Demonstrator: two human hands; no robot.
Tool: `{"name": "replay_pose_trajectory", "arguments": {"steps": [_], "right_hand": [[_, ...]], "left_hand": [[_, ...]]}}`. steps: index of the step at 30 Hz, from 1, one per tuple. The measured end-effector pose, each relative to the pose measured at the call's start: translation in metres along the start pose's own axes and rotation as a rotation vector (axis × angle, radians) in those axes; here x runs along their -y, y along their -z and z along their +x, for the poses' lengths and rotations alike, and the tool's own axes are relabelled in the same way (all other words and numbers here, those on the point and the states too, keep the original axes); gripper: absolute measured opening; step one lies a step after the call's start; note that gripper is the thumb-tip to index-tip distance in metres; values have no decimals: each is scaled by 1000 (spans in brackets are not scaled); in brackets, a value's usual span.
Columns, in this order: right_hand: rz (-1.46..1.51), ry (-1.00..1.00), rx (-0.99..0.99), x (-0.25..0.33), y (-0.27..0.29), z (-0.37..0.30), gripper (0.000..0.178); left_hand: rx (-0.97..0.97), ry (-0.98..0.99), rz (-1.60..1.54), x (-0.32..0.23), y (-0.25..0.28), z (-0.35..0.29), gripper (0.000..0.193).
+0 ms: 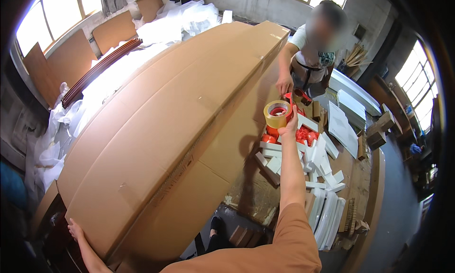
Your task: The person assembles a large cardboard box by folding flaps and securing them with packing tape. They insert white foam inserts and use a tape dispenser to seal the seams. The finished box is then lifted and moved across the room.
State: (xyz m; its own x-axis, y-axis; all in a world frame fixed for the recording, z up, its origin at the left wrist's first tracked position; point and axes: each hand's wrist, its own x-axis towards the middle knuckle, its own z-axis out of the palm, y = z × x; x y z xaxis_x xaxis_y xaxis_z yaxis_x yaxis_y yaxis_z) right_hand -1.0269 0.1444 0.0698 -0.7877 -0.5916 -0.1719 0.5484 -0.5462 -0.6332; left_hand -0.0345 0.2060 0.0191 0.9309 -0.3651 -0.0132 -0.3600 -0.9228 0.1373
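A long brown cardboard box stretches from the lower left to the far end of the bench. My left hand grips its near left end, fingers bent against the edge. Stretched out ahead, my right hand is closed on a red tape dispenser carrying a wide roll of yellowish clear tape. Across the bench stands a person, whose hand is right by the dispenser's far end; I cannot tell whether it touches.
Beneath my right arm lie white foam blocks and red bundles. White strips lie by the bench's right side. Crumpled white wrapping and brown boards fill the left side. White panels lie at the right.
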Motion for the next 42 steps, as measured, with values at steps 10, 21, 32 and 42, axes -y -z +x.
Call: {"name": "replay_pose_trajectory", "arguments": {"steps": [10, 21, 32, 42], "right_hand": [[35, -96, 96, -9, 0, 33, 41], [84, -333, 255, -81, 45, -254, 35], [147, -557, 287, -181, 76, -709, 46], [321, -551, 295, -209, 76, -904, 61]], "left_hand": [[-2, -52, -21, 1, -4, -5, 80], [-86, -356, -27, -1, -18, -1, 77], [118, -1165, -6, -3, 33, -79, 76], [185, -1209, -125, 3, 38, -64, 84]]}}
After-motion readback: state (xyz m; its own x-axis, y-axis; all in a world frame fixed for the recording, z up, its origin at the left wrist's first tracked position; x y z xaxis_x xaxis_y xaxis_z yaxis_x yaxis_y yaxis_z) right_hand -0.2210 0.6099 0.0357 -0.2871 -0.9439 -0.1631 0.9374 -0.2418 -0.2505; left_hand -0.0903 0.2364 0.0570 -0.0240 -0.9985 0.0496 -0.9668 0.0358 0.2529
